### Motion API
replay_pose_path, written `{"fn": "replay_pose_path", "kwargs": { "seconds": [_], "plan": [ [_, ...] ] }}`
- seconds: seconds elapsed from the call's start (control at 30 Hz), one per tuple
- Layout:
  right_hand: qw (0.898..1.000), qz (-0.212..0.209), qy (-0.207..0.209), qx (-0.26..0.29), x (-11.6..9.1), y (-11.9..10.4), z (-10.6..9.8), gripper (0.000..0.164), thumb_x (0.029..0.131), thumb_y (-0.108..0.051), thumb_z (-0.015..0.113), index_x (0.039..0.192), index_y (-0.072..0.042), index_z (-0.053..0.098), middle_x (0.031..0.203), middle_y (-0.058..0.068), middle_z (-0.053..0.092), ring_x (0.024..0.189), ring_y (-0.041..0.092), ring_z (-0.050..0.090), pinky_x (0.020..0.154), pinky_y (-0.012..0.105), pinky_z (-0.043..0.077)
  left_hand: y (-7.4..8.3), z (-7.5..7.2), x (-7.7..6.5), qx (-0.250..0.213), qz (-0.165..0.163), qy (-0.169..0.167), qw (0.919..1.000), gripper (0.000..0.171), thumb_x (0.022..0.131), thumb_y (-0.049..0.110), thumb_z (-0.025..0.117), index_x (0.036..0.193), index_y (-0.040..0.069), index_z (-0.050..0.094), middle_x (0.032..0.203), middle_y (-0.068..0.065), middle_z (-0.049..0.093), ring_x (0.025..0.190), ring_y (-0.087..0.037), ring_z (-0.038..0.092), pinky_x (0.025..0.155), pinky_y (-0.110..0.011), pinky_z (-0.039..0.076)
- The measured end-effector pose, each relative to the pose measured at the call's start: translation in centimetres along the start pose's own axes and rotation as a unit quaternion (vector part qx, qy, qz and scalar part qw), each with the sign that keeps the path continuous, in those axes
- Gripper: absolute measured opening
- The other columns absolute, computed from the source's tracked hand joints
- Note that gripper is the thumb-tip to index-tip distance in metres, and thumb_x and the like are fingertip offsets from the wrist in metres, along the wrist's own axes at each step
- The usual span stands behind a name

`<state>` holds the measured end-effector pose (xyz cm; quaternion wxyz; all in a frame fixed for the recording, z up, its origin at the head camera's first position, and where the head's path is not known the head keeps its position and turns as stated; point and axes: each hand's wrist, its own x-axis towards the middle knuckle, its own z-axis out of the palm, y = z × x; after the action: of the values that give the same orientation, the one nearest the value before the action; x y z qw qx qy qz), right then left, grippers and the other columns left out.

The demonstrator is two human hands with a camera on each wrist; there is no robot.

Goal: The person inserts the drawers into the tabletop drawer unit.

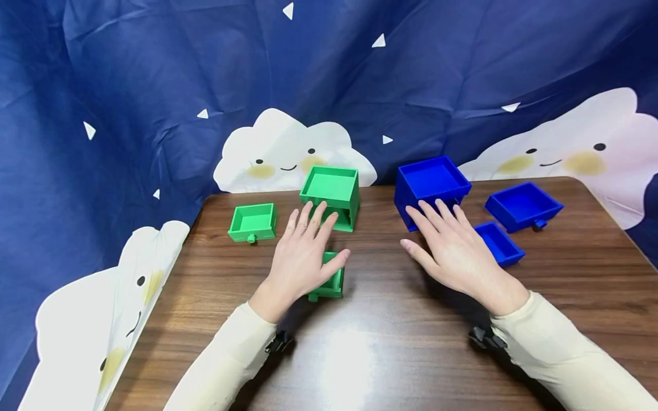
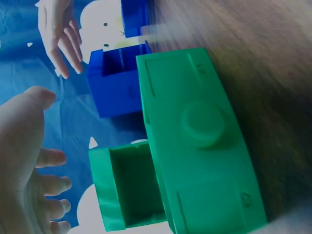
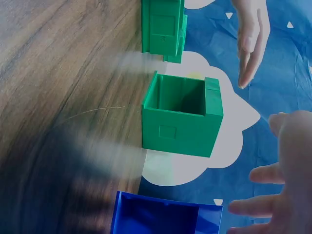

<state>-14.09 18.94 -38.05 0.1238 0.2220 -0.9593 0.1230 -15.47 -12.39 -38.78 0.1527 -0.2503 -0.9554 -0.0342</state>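
My left hand (image 1: 303, 257) is held over the table with fingers spread, holding nothing. Under it lies a small green drawer (image 1: 335, 279), partly hidden by the hand; its round knob (image 2: 204, 124) shows large in the left wrist view. Just past the fingertips stands a green cabinet (image 1: 334, 188), its front opening facing me. My right hand (image 1: 457, 257), also spread and holding nothing, overlaps the front of a blue cabinet (image 1: 434, 178) in the head view. Beside that hand is a blue drawer (image 1: 500, 245), partly covered by it.
A second green drawer (image 1: 253, 221) sits at the left of the wooden table (image 1: 411, 354), knob toward me. Another blue drawer (image 1: 524, 205) is at the back right. A dark blue curtain (image 1: 169, 85) with clouds hangs behind the table's far edge.
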Motion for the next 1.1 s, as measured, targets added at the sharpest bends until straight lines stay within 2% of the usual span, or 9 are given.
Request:
{"fn": "replay_pose_path", "kwargs": {
  "seconds": [0.1, 0.27, 0.47, 0.7, 0.8, 0.97, 1.1],
  "plan": [
    [1.000, 0.000, 0.014, 0.019, 0.1, -0.1, 0.1, 0.063, 0.110, -0.044, 0.059, 0.159, -0.005, 0.051, 0.161, 0.026, 0.053, 0.151, 0.052, 0.045, 0.126, 0.069, 0.034, -0.4, 0.1, -0.5, -0.001, 0.006, 0.019, 0.9998, 0.072, 0.103, 0.060, 0.058, 0.158, 0.013, 0.054, 0.169, -0.014, 0.047, 0.160, -0.039, 0.039, 0.135, -0.054, 0.028],
    [0.997, -0.008, 0.064, 0.046, 0.6, -0.2, 0.3, 0.058, 0.107, -0.036, 0.067, 0.152, -0.003, 0.058, 0.152, 0.023, 0.063, 0.143, 0.046, 0.058, 0.120, 0.062, 0.045, -0.8, 0.1, -1.0, -0.012, 0.016, 0.061, 0.9980, 0.066, 0.102, 0.055, 0.060, 0.150, 0.010, 0.062, 0.161, -0.013, 0.057, 0.154, -0.037, 0.049, 0.132, -0.052, 0.033],
    [0.989, -0.016, 0.121, 0.085, 1.2, -0.4, 0.6, 0.048, 0.104, -0.027, 0.071, 0.145, -0.004, 0.065, 0.141, 0.020, 0.071, 0.129, 0.044, 0.068, 0.109, 0.063, 0.053, -1.2, 0.0, -1.3, -0.025, 0.020, 0.107, 0.9938, 0.059, 0.100, 0.051, 0.064, 0.140, 0.008, 0.069, 0.151, -0.012, 0.067, 0.146, -0.034, 0.059, 0.128, -0.050, 0.041],
    [0.987, 0.024, 0.108, 0.119, 1.6, -1.0, 0.6, 0.046, 0.107, -0.031, 0.067, 0.147, -0.008, 0.064, 0.141, 0.018, 0.071, 0.128, 0.043, 0.067, 0.103, 0.064, 0.054, -1.4, -0.3, -1.9, -0.043, 0.029, 0.125, 0.9908, 0.056, 0.100, 0.048, 0.063, 0.136, 0.006, 0.071, 0.144, -0.012, 0.071, 0.138, -0.033, 0.066, 0.124, -0.050, 0.046],
    [0.985, 0.025, 0.107, 0.132, 1.9, -1.0, 0.9, 0.047, 0.107, -0.029, 0.067, 0.147, -0.006, 0.064, 0.142, 0.019, 0.071, 0.128, 0.043, 0.067, 0.104, 0.064, 0.054, -1.4, -0.4, -2.1, -0.049, 0.033, 0.141, 0.9882, 0.053, 0.100, 0.046, 0.063, 0.133, 0.005, 0.073, 0.139, -0.012, 0.075, 0.131, -0.033, 0.071, 0.120, -0.050, 0.051],
    [0.982, 0.018, 0.102, 0.155, 2.7, -0.9, 1.3, 0.046, 0.107, -0.027, 0.066, 0.147, -0.004, 0.063, 0.140, 0.019, 0.072, 0.124, 0.040, 0.070, 0.103, 0.061, 0.055, -1.8, -0.5, -2.4, -0.050, 0.042, 0.167, 0.9839, 0.050, 0.098, 0.043, 0.063, 0.127, 0.004, 0.075, 0.127, -0.012, 0.079, 0.120, -0.030, 0.076, 0.109, -0.048, 0.059],
    [0.979, 0.015, 0.104, 0.175, 3.2, -1.0, 1.5, 0.044, 0.107, -0.025, 0.066, 0.146, -0.004, 0.064, 0.135, 0.017, 0.074, 0.115, 0.036, 0.074, 0.095, 0.058, 0.059, -2.1, -0.5, -2.8, -0.047, 0.040, 0.191, 0.9797, 0.051, 0.097, 0.043, 0.065, 0.129, 0.004, 0.073, 0.117, -0.013, 0.082, 0.095, -0.031, 0.081, 0.080, -0.046, 0.067]
  ]
}}
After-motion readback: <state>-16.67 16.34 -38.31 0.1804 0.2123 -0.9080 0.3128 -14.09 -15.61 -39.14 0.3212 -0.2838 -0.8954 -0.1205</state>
